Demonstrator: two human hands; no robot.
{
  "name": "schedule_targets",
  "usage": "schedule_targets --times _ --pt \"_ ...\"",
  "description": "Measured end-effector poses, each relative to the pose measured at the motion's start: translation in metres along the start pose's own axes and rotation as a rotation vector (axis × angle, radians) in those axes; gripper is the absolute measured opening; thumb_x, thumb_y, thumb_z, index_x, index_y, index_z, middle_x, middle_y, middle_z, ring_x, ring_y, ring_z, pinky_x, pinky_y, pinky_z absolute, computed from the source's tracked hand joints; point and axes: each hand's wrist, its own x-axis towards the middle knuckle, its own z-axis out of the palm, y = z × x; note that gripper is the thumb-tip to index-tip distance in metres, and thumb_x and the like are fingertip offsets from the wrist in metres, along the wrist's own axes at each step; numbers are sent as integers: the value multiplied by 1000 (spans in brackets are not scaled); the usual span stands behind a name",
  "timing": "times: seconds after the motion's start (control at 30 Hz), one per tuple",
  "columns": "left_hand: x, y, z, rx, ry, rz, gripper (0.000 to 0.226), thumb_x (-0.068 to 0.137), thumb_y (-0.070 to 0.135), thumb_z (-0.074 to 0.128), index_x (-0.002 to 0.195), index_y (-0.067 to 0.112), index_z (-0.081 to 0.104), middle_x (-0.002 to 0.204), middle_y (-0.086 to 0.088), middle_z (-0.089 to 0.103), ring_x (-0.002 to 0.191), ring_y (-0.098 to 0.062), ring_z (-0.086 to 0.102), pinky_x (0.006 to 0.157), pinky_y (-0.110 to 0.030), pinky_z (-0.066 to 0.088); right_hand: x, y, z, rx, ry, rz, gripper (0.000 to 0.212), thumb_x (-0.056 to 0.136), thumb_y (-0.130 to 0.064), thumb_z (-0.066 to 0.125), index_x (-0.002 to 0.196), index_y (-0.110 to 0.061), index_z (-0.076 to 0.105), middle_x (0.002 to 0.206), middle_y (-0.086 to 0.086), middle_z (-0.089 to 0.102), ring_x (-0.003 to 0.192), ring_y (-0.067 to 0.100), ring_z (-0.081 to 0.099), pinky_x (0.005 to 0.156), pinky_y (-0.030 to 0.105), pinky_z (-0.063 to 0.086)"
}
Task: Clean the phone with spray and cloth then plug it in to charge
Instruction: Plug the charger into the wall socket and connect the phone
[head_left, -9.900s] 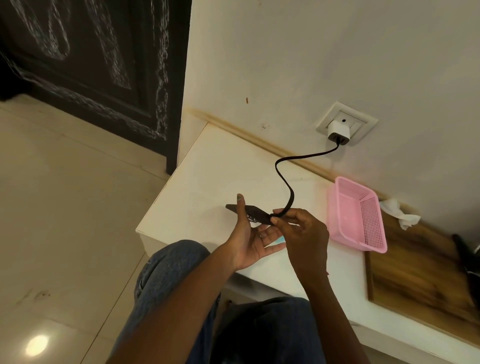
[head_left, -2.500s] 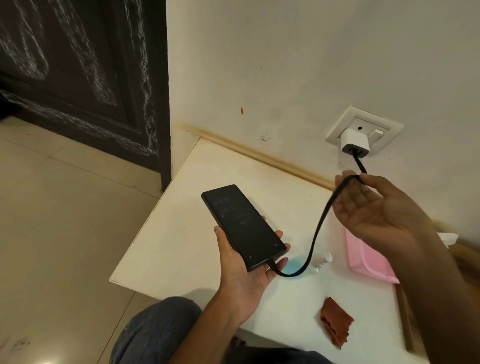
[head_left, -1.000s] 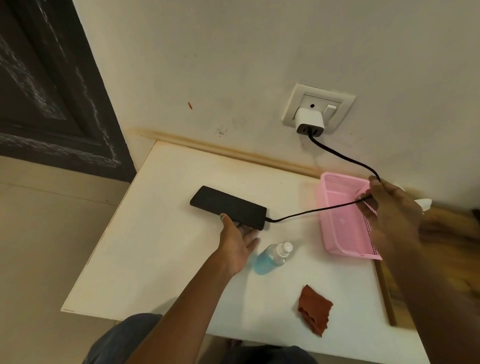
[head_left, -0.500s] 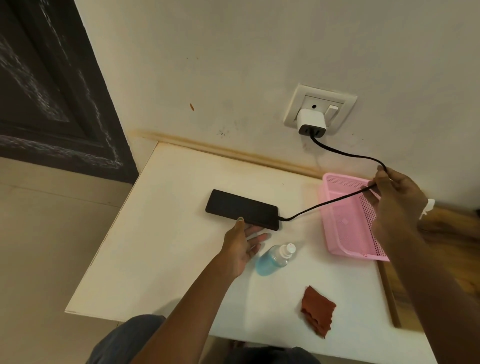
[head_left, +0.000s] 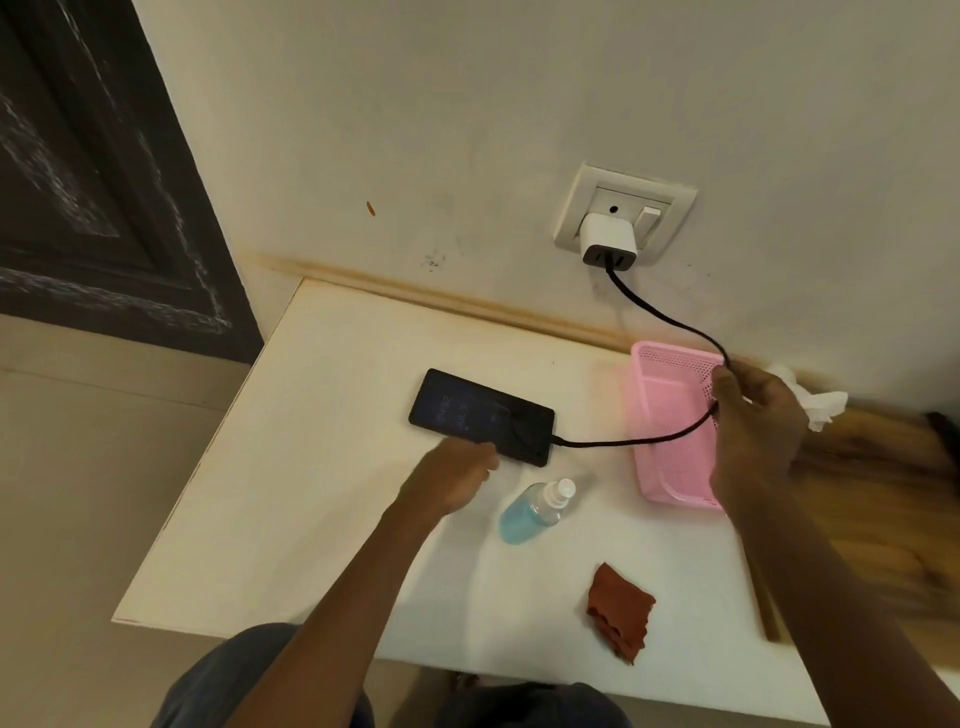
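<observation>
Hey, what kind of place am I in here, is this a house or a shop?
Probably a room in a home: a white table against a wall, a wall socket, a dark wooden door.

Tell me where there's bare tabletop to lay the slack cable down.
Free: the strip between phone and wall, left of the pink basket; also the table's left end. Crowded: near the spray bottle, cloth and left hand.
</observation>
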Motion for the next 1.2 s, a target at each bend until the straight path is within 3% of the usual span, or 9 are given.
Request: schedule_targets --times 0.1,0.2,0.37,0.43,0.53,0.63,0.7,1.07,1.2 --pt "0 -8 -16 -5 391 62 25 90 16 49 105 1 60 117 -23 56 105 -36 55 91 -41 45 -4 11 -5 -67 -34 101 34 84 -10 67 117 -9 60 115 10 63 105 27 57 97 50 45" --pt "3 -15 -26 -76 586 66 42 85 14 60 125 11 48 132 -17 38 111 -37 51 95 -43 43 -9 22 -10 -149 -42 181 48 81 -7 70 126 -10 54 124 10 58 112 27 53 100 51 42" --pt "13 -20 -24 78 474 9 74 88 20 63 146 7 20 146 -19 30 132 -36 34 106 -39 32 -17 34 -11 -218 -76 237 32 82 -8 69 112 0 60 104 13 62 99 32 56 96 49 46" --pt "15 -19 -21 81 447 8 69 89 19 61 145 5 23 142 -19 35 130 -35 35 105 -38 32 -18 36 -10 -188 -84 239 18 84 -6 66 101 0 63 90 9 62 85 29 59 90 49 50" --pt "15 -19 -18 55 443 14 52 87 15 59 135 5 39 134 -18 42 124 -34 41 98 -37 37 -16 34 -7 -120 -83 222 22 86 -4 64 108 0 65 90 9 65 75 24 63 82 41 55" --pt "14 -20 -18 39 444 23 38 86 13 58 122 5 49 126 -17 46 116 -33 47 94 -38 41 -10 31 -3 -65 -81 190 23 86 -3 63 109 0 64 98 12 66 78 22 66 77 31 55" --pt "14 -20 -18 40 432 29 34 86 13 58 118 4 51 123 -17 48 112 -33 49 94 -39 42 -5 28 2 -51 -70 166 23 86 -3 63 109 1 64 98 10 66 81 22 66 80 32 55" --pt "17 -22 -14 40 309 76 49 85 11 55 133 12 47 133 -14 46 124 -30 45 104 -43 40 7 28 9 -75 -12 115 20 88 -6 63 107 -1 65 90 3 65 82 21 66 86 40 55" --pt "17 -31 -12 21 317 73 58 87 10 56 142 9 37 141 -14 41 130 -28 41 107 -42 37 4 31 1 -164 -31 131 14 85 -4 62 97 1 66 83 6 65 89 31 64 68 27 50"
